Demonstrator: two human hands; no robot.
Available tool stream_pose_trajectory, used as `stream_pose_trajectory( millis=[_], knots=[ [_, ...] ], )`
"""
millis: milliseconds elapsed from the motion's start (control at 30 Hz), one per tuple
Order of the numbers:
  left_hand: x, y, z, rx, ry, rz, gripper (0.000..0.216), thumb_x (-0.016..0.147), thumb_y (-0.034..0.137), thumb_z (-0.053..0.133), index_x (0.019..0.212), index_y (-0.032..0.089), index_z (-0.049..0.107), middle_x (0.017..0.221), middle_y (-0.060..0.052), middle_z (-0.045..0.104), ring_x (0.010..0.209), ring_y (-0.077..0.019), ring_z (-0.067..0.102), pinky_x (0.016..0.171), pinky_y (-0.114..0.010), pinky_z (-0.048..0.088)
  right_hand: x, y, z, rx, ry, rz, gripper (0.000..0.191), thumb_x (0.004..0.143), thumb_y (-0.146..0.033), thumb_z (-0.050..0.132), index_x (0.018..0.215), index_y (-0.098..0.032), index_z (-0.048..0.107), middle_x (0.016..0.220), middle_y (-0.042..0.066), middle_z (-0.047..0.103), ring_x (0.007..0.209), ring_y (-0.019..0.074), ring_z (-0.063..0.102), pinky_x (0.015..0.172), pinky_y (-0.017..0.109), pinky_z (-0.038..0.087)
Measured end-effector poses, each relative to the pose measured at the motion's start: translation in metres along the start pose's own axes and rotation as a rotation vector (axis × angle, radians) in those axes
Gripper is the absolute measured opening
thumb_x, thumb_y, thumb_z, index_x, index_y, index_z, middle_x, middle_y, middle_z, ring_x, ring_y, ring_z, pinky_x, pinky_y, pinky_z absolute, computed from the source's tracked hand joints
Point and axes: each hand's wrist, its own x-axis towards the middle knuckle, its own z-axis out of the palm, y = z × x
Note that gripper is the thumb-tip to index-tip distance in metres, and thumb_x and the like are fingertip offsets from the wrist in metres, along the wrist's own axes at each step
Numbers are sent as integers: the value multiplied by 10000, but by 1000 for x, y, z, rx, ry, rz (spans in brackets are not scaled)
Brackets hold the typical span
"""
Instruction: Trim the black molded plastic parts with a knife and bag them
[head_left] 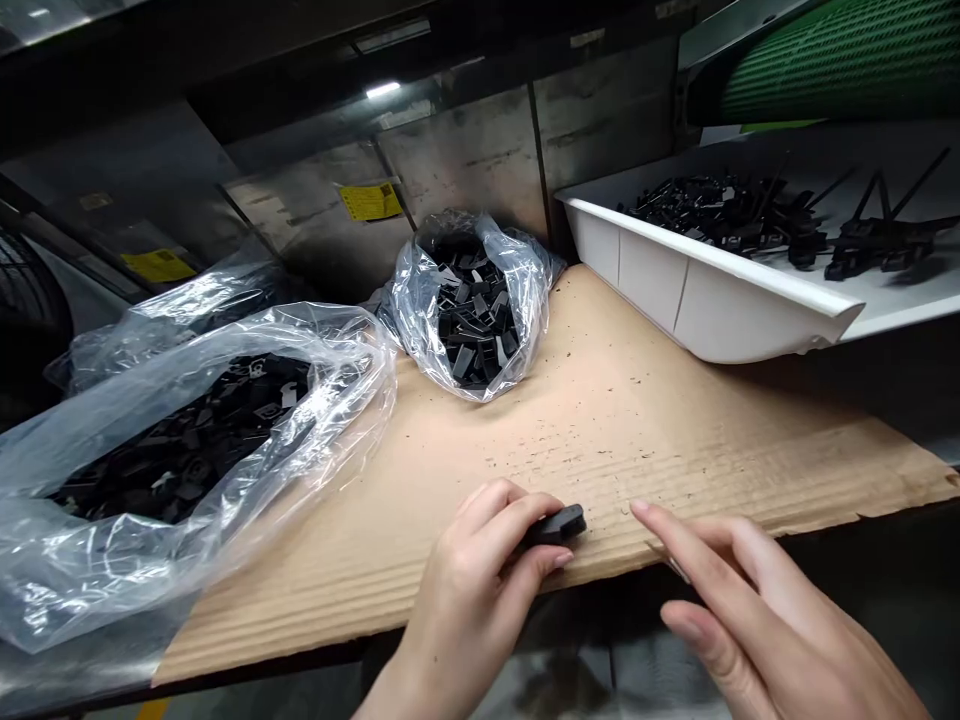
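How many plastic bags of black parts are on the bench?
2. A large bag lies at the left of the cardboard; a smaller bag stands farther back, at centre. Crumpled plastic behind the large one may be a third.

On cardboard sheet (637, 420) nr its front edge, small part (561, 524) in left grip (480, 570), right grip (742, 610) just to the rt, small bag of parts (469, 310) behind, big bag of parts (187, 450) well left, tray (675, 290) w/ loose parts (750, 225) far behind-rt.
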Motion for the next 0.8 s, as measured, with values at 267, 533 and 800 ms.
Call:
stream_pose_trajectory(
  millis=[267, 533, 800],
  knots=[
    [-8, -9, 22, 164, 179, 89, 102, 831, 86, 557, 866, 148, 630, 694, -31, 537, 645, -184, 506, 592, -316, 415, 14, -3, 9, -91, -53, -156, 231, 908, -177, 450, 1046, -147, 633, 725, 48, 607, 609, 168, 609, 490, 270, 473],
    [-11, -9, 22, 209, 173, 168, 159, 814, 35, 573, 946, 116, 610, 700, -31, 520, 651, -174, 487, 618, -322, 390, 18, -6, 12, -96, -148, -139, 217, 886, -136, 450, 995, -179, 632, 714, 21, 588, 621, 162, 592, 531, 280, 435],
    [-12, -11, 23, 185, 205, 226, 160, 806, 16, 580, 944, 89, 617, 691, -42, 533, 632, -173, 470, 599, -326, 375, 20, -5, 8, -120, -156, -136, 178, 868, -167, 459, 921, -208, 625, 654, -14, 551, 550, 136, 559, 492, 266, 379]
  ],
)
